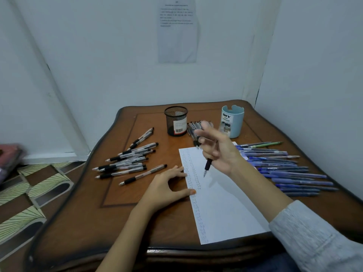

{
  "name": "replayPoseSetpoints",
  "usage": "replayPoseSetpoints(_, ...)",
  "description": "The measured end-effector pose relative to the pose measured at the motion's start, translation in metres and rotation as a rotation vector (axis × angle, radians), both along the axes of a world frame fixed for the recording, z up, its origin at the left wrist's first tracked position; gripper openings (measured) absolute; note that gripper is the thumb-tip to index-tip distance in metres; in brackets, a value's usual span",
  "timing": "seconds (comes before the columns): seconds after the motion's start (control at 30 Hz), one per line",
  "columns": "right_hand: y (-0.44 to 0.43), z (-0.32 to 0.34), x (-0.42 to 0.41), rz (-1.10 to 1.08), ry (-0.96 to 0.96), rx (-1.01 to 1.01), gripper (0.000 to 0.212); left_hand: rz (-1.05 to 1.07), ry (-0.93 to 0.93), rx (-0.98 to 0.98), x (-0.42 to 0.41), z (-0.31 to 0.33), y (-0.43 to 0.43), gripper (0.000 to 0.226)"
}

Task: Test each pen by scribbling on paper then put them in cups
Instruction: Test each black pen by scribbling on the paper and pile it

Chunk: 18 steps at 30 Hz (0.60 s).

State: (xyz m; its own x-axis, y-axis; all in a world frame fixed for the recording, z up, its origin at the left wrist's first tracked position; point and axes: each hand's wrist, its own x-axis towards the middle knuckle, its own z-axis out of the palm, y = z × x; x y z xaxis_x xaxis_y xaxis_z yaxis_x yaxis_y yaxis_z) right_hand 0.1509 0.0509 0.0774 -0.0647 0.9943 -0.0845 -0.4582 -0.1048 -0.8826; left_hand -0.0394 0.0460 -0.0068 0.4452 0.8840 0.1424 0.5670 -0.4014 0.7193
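Our right hand [218, 154] pinches pen [207, 165], tip down, hovering over paper [225, 205], no contact. Our left hand [167, 186] grips nothing, fingertips and thumb pressing paper's left edge. Scribble rows [193, 179] run down paper's left side. Step, we judge: test stroke about to land. Next move: lower tip onto bare patch right of rows, quick scrawl, then carry beyond paper to mesh cup [176, 120] or blue cup [232, 121]. Black pens [125, 160] left of paper, blue pens [284, 169] right, small bunch [193, 126] past far edge.
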Motion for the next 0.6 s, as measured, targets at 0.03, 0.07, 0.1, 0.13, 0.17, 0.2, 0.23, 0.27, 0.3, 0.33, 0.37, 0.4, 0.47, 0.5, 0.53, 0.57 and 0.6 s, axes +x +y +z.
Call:
replayPoseSetpoints(0.03,-0.002,-0.002,0.000,0.002,0.003,0.006,0.025,0.002,-0.003,0.003,0.000,0.000,0.000,0.062)
replayPoseSetpoints(0.07,-0.004,-0.005,0.002,0.005,0.053,-0.012,0.025,0.003,-0.003,0.006,0.000,-0.001,-0.001,0.063)
replayPoseSetpoints(0.1,-0.006,-0.007,0.004,0.008,0.146,-0.048,0.027,0.002,-0.002,0.006,0.000,0.000,-0.001,0.063)
replayPoseSetpoints(0.13,-0.007,-0.011,0.008,0.009,0.239,-0.077,0.031,0.000,0.000,0.002,0.000,0.000,-0.001,0.064)
replayPoseSetpoints(0.17,-0.008,-0.016,0.012,-0.003,0.274,-0.097,0.038,-0.002,-0.001,-0.003,0.000,0.000,-0.002,0.064)
replayPoseSetpoints(0.2,-0.010,-0.021,0.015,-0.010,0.260,-0.112,0.049,-0.004,-0.002,-0.006,0.000,0.000,-0.001,0.066)
replayPoseSetpoints(0.23,-0.013,-0.025,0.016,-0.010,0.221,-0.140,0.060,-0.006,-0.001,-0.008,0.000,0.000,-0.001,0.066)
replayPoseSetpoints(0.27,-0.015,-0.030,0.016,-0.014,0.175,-0.177,0.068,-0.006,0.001,-0.009,0.001,0.000,-0.001,0.065)
replayPoseSetpoints(0.3,-0.018,-0.033,0.014,-0.024,0.121,-0.215,0.069,-0.005,0.006,-0.007,0.001,0.000,-0.001,0.064)
replayPoseSetpoints(0.33,-0.022,-0.036,0.011,-0.037,0.056,-0.240,0.062,-0.004,0.010,-0.004,0.001,-0.001,-0.001,0.063)
replayPoseSetpoints(0.37,-0.025,-0.040,0.008,-0.058,-0.019,-0.248,0.048,-0.004,0.013,0.000,0.000,-0.001,0.000,0.062)
replayPoseSetpoints(0.4,-0.027,-0.043,0.006,-0.079,-0.098,-0.240,0.035,-0.003,0.013,0.003,0.000,-0.001,0.000,0.062)
replayPoseSetpoints(0.47,-0.028,-0.049,0.000,-0.149,-0.278,-0.204,0.027,-0.002,0.014,0.006,0.001,-0.002,0.000,0.062)
replayPoseSetpoints(0.5,-0.028,-0.052,-0.004,-0.192,-0.368,-0.199,0.030,-0.002,0.018,0.005,0.000,-0.002,0.000,0.062)
replayPoseSetpoints(0.53,-0.027,-0.055,-0.006,-0.231,-0.430,-0.206,0.033,-0.004,0.022,0.004,0.001,-0.002,0.000,0.062)
replayPoseSetpoints(0.57,-0.027,-0.057,-0.008,-0.257,-0.458,-0.206,0.035,-0.007,0.025,0.004,0.001,-0.001,0.000,0.062)
replayPoseSetpoints(0.6,-0.028,-0.058,-0.010,-0.272,-0.473,-0.190,0.037,-0.008,0.025,0.004,0.001,-0.001,0.000,0.061)
